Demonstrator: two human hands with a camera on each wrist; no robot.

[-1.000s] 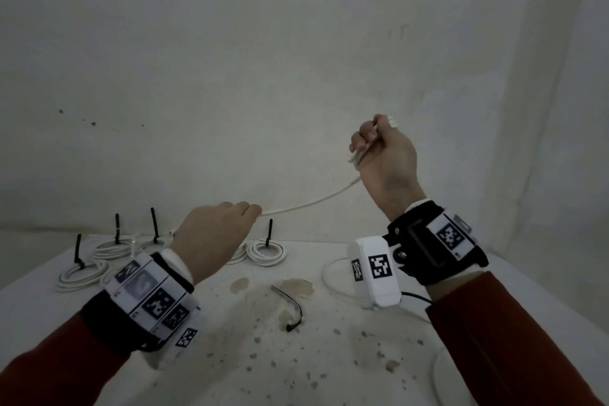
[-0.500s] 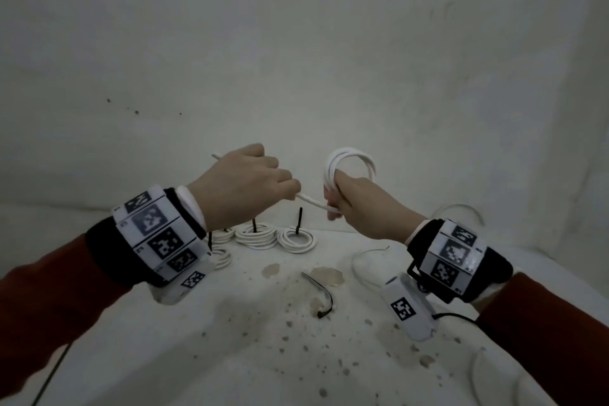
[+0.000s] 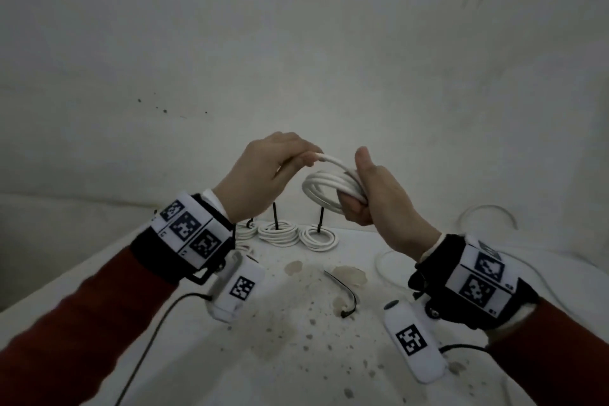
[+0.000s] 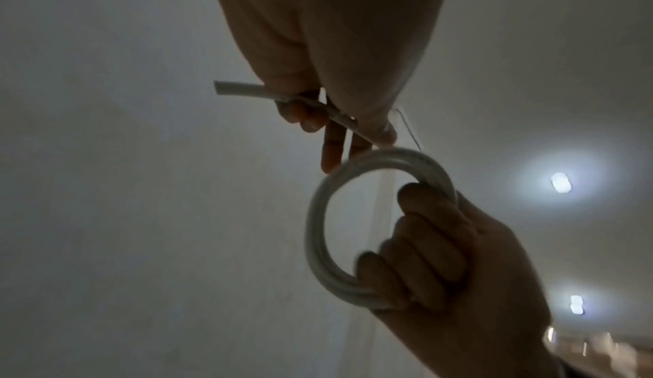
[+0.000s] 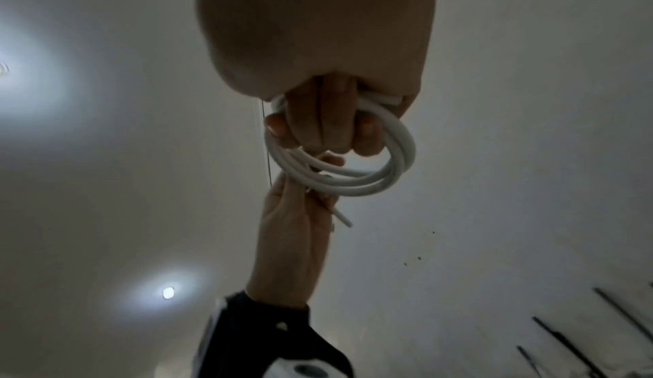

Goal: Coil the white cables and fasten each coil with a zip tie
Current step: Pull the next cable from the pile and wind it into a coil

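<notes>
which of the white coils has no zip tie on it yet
The coil held in the right hand, above the table. The coils lying on the table each have a black zip tie sticking up.

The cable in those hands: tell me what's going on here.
A person is winding a white cable into a coil above the table. The right hand grips the coil, and the left hand pinches the loose cable end, feeding in the last bit. No tie is on this coil yet; a black zip tie lies on the table. Finished coils with ties sit behind.
</notes>
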